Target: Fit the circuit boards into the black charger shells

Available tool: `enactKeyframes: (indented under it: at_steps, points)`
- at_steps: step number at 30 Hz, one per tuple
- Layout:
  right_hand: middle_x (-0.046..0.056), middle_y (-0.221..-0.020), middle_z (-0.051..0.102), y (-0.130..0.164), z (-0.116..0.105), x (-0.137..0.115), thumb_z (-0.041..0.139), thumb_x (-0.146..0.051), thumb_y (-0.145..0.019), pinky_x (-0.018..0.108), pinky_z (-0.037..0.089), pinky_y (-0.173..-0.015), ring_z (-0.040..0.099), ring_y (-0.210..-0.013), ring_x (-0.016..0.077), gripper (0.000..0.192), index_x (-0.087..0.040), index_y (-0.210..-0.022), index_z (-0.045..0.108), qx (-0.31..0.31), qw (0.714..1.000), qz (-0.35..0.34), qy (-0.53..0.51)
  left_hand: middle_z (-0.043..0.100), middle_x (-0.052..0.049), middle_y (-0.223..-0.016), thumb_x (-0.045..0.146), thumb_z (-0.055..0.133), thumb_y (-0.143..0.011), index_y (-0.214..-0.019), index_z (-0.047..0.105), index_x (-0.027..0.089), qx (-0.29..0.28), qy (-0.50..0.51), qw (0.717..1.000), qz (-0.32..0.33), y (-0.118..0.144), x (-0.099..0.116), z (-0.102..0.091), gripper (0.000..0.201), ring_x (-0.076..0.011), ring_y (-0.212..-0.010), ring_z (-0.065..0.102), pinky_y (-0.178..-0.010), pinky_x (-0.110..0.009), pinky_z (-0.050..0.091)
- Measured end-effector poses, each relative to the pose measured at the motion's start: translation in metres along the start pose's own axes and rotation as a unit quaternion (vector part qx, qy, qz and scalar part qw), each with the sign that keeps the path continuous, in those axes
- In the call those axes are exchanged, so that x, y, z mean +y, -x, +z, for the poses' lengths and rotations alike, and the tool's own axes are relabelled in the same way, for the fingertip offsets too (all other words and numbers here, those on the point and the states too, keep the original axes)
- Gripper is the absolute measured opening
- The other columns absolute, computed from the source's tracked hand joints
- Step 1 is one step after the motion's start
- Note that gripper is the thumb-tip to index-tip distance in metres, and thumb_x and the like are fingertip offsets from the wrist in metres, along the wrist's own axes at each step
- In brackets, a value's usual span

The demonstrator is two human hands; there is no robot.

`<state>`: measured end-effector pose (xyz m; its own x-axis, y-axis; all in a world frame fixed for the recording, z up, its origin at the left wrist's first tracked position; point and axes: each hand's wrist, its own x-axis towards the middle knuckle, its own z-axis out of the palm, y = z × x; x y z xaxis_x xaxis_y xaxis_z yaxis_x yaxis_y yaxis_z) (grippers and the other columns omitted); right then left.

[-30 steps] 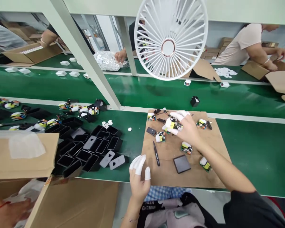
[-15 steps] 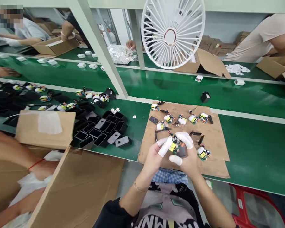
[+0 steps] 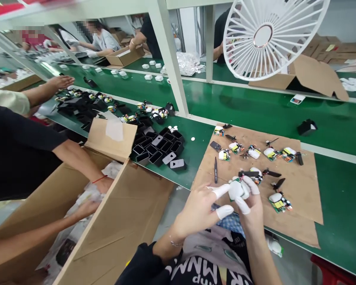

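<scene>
White finger cots cover fingertips on both hands. My right hand [image 3: 252, 209] pinches a small circuit board [image 3: 236, 190] by its edge, its white-covered side toward me. My left hand [image 3: 200, 209] is open beside it, thumb and forefinger spread; the forefinger tip is close to the board's left edge, and I cannot tell if it touches. Beneath the hands lies a cardboard sheet [image 3: 302, 182] with several circuit boards, including one at the lower right [image 3: 280, 202] with yellow and white parts. A slim black tool [image 3: 215, 170], possibly tweezers, lies left of them.
Black plastic housings [image 3: 157, 152] crowd the green bench to the left. A large open carton [image 3: 127, 213] stands there, with a co-worker's hands [image 3: 102, 186] inside. A white fan [image 3: 262, 36] hangs ahead, a post [image 3: 170, 59] beside it. One black housing [image 3: 307, 127] sits beyond the cardboard.
The view has swung left. The board has been turned from its component side to its white side. My left hand has opened off it, and my right hand keeps hold.
</scene>
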<state>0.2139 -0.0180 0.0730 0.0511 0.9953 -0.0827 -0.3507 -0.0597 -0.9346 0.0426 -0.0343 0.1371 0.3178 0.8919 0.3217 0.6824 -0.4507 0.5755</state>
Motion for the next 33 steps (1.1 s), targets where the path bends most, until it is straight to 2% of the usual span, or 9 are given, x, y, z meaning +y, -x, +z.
enactKeyframes:
  at_steps: [4,6,10,14,17,21,25,28,33]
  points:
    - [0.006,-0.11,0.074,0.003,-0.02,0.009,0.069,-0.055,-0.081,0.048,0.059,-0.085,0.073,-0.093,0.0272,0.036,-0.036,-0.112,0.069,-0.004,0.989,0.078,-0.124,0.077,-0.005,-0.105,0.034,0.052,-0.092,-0.109,0.071,0.024,0.194,-0.095,0.969,-0.122,0.012,-0.052,-0.04,0.027,-0.0229,-0.101,0.071,-0.097,-0.04,0.054]
    - [0.004,-0.108,0.075,0.003,-0.025,0.012,0.057,-0.064,-0.087,0.047,0.061,-0.081,0.074,-0.09,0.0261,0.037,-0.038,-0.108,0.071,0.003,0.987,0.091,-0.134,0.075,-0.009,-0.106,0.028,0.049,-0.092,-0.098,0.074,0.021,0.224,-0.161,0.937,-0.212,0.002,-0.083,-0.06,0.026,-0.0264,-0.106,0.068,-0.097,-0.046,0.053]
    - [0.002,-0.108,0.076,0.005,-0.021,0.008,0.047,-0.07,-0.089,0.048,0.06,-0.082,0.073,-0.091,0.0252,0.041,-0.042,-0.108,0.071,0.023,0.983,0.101,-0.155,0.057,-0.017,-0.141,0.031,0.064,-0.082,-0.083,0.075,0.019,0.1,-0.297,0.906,-0.285,-0.041,-0.134,-0.075,0.016,-0.0463,-0.14,0.037,-0.103,-0.081,0.024]
    - [0.003,-0.111,0.074,0.011,-0.019,-0.001,0.055,-0.064,-0.088,0.052,0.056,-0.092,0.071,-0.1,0.0263,0.036,-0.044,-0.114,0.069,0.032,0.979,0.101,-0.173,0.064,-0.017,-0.128,0.013,0.065,-0.071,-0.067,0.069,0.016,-0.014,-0.325,0.918,-0.226,-0.078,-0.153,-0.063,0.006,-0.0446,-0.139,0.037,-0.105,-0.084,0.004]
    - [0.002,-0.114,0.073,0.014,-0.019,-0.005,0.057,-0.062,-0.087,0.054,0.054,-0.096,0.07,-0.102,0.0257,0.032,-0.044,-0.112,0.069,0.019,0.981,0.085,-0.171,0.066,-0.015,-0.123,0.012,0.059,-0.072,-0.064,0.061,0.017,0.048,-0.294,0.932,-0.209,-0.085,-0.137,-0.057,0.01,-0.042,-0.135,0.042,-0.107,-0.083,0.005]
    - [0.003,-0.117,0.071,0.01,-0.002,-0.012,0.068,-0.064,-0.076,0.054,0.055,-0.093,0.07,-0.101,0.0276,0.04,-0.045,-0.112,0.068,-0.006,0.984,0.042,-0.172,0.067,-0.009,-0.121,0.014,0.056,-0.072,-0.058,0.042,0.021,0.148,-0.069,0.978,-0.129,-0.075,-0.075,-0.043,0.021,-0.0306,-0.125,0.053,-0.11,-0.057,0.038]
    - [0.003,-0.11,0.071,0.001,0.022,-0.022,0.071,-0.067,-0.071,0.053,0.057,-0.087,0.07,-0.093,0.0278,0.041,-0.047,-0.107,0.07,-0.036,0.984,-0.02,-0.173,0.067,-0.009,-0.122,0.015,0.053,-0.079,-0.064,0.039,0.022,0.082,0.23,0.967,-0.071,-0.056,-0.013,-0.016,0.021,-0.0247,-0.119,0.061,-0.099,-0.043,0.051]
    - [0.0,-0.105,0.072,-0.001,0.026,-0.028,0.066,-0.068,-0.074,0.049,0.058,-0.085,0.07,-0.09,0.0252,0.035,-0.05,-0.103,0.071,-0.023,0.979,-0.014,-0.201,0.057,-0.012,-0.137,0.033,0.059,-0.087,-0.09,0.05,0.022,0.022,0.367,0.928,-0.059,-0.042,0.002,0.0,0.014,-0.0275,-0.13,0.055,-0.104,-0.045,0.05]
    - [0.001,-0.105,0.072,0.001,0.023,-0.032,0.069,-0.063,-0.075,0.033,0.059,-0.085,0.068,-0.093,0.0182,0.038,-0.038,-0.103,0.073,0.023,0.953,0.05,-0.299,0.047,-0.014,-0.149,0.051,0.08,-0.072,-0.134,0.036,0.03,-0.004,0.369,0.93,0.007,-0.024,-0.009,0.01,0.079,-0.0321,-0.138,0.047,-0.113,-0.052,0.042]
